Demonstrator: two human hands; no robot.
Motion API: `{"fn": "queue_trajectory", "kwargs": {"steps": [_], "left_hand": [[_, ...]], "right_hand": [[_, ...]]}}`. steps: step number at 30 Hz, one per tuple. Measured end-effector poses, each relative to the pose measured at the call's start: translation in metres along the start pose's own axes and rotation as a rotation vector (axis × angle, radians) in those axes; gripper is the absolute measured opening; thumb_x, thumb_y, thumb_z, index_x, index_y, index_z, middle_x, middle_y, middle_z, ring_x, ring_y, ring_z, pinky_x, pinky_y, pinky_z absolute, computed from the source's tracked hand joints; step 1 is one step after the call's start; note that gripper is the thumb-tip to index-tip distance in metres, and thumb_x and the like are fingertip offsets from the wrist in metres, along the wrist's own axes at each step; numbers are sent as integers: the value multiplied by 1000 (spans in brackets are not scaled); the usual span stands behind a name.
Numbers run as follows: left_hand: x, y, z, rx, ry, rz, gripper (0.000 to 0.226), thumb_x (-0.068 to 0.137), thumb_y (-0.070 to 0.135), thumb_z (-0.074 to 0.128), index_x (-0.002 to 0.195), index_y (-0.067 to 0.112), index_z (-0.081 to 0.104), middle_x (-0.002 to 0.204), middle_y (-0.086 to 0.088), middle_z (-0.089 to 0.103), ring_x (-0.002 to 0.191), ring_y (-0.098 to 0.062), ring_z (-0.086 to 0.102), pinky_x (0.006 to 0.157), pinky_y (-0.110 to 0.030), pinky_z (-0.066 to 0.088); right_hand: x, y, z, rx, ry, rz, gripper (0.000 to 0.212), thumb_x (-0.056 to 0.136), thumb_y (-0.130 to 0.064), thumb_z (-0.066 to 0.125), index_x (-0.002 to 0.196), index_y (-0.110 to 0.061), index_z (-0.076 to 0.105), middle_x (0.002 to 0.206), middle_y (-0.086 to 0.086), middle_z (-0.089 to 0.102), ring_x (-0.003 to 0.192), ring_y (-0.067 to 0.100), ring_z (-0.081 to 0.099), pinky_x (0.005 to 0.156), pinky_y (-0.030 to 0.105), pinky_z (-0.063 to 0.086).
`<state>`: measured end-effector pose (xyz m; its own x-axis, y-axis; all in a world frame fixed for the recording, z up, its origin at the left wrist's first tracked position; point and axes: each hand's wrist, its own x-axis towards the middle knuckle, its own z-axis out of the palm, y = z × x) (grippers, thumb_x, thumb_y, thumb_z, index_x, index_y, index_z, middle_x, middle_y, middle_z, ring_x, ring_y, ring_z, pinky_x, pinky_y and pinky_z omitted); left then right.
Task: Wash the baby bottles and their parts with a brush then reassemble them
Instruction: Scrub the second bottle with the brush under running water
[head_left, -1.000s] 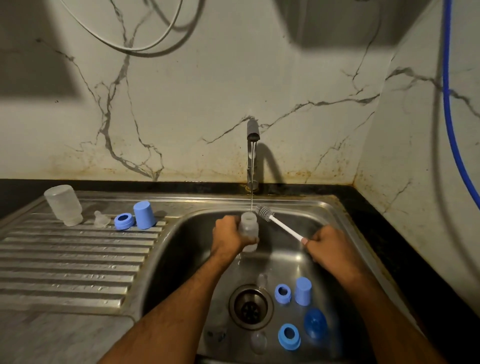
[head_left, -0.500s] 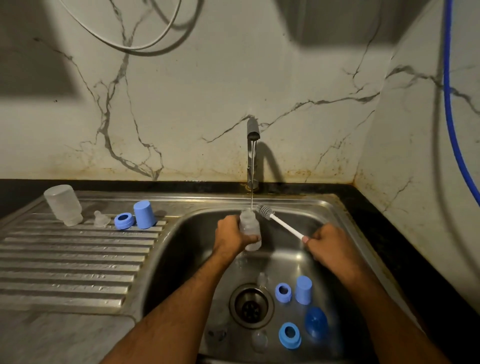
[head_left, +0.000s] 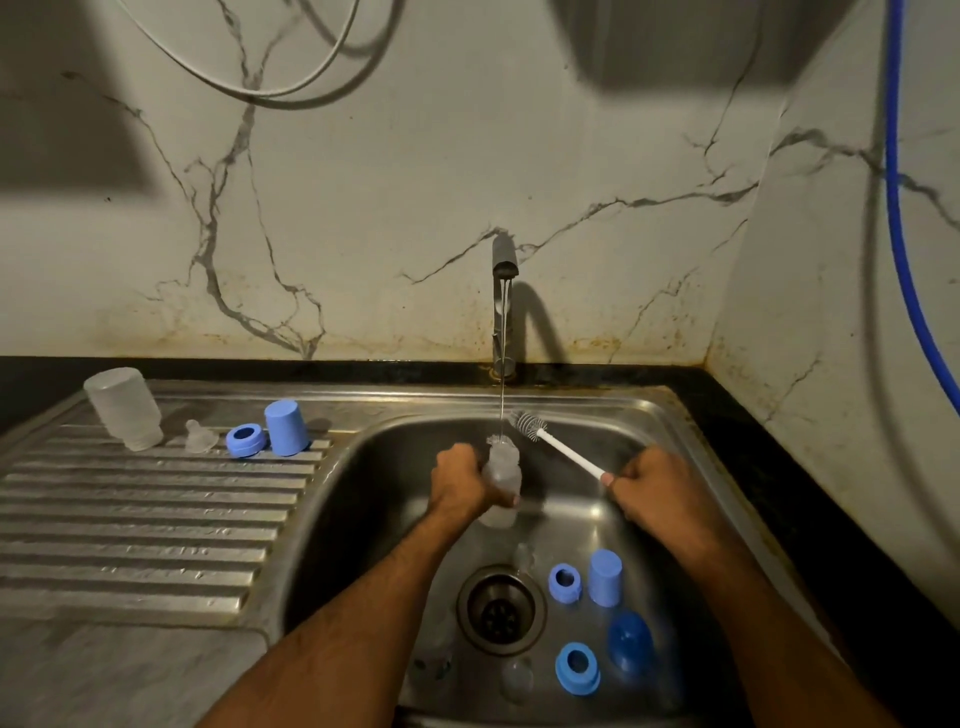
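Catching tap water, the frosted clear bottle (head_left: 503, 467) stands upright in left hand (head_left: 464, 480).

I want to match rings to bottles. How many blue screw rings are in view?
3: one ring on the drainboard beside a blue cap; two in the sink basin, one right of the drain, one nearer the camera. None looks hidden.

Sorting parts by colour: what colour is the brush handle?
White, on the brush in the right hand; head view.

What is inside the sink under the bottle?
Below the bottle in the sink: a drain, blue rings and blue caps. The forearms hide some of the floor.
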<state>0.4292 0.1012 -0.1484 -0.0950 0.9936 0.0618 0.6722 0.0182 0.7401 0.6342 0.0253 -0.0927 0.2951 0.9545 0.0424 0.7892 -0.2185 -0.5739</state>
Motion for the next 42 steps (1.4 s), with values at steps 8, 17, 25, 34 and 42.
{"fn": "queue_trajectory", "kwargs": {"steps": [8, 17, 25, 34, 42], "left_hand": [[-5, -1, 1, -87, 15, 28, 56, 62, 28, 92, 110, 13, 67, 105, -1, 68, 94, -12, 63, 79, -26, 56], [-12, -7, -28, -279, 13, -202, 66, 59, 14, 94, 114, 18, 58, 118, -2, 59, 109, -22, 57, 79, -41, 60], [-15, 5, -45, -299, 216, -207, 69, 63, 18, 92, 120, 14, 52, 129, -10, 57, 124, -30, 53, 86, -34, 52], [-25, 6, -57, -307, 269, -44, 73, 61, 13, 91, 125, 22, 57, 132, -6, 59, 125, -28, 54, 97, -47, 54], [-45, -4, -93, -328, 277, 20, 80, 64, 10, 89, 131, 16, 48, 132, -5, 58, 124, -24, 55, 97, -34, 50]], "right_hand": [[-3, -2, -1, -9, -7, 15, 26, 94, -33, 66, 73, -18, 64, 72, 2, 65, 71, 14, 61, 67, 29, 42], [-20, -11, -8, -121, -75, -5, 23, 92, -35, 65, 88, -12, 67, 81, 1, 65, 74, 14, 60, 69, 28, 49], [-31, -24, -6, -218, -72, -58, 16, 93, -30, 63, 93, -15, 70, 79, -1, 64, 73, 14, 61, 67, 27, 48], [-48, -29, -7, -259, -42, -40, 19, 96, -30, 62, 84, -16, 57, 72, -2, 53, 58, 6, 44, 52, 21, 33], [-67, -47, -4, -173, -33, -103, 22, 92, -33, 63, 76, -18, 61, 70, -1, 63, 64, 12, 61, 57, 25, 49]]}}
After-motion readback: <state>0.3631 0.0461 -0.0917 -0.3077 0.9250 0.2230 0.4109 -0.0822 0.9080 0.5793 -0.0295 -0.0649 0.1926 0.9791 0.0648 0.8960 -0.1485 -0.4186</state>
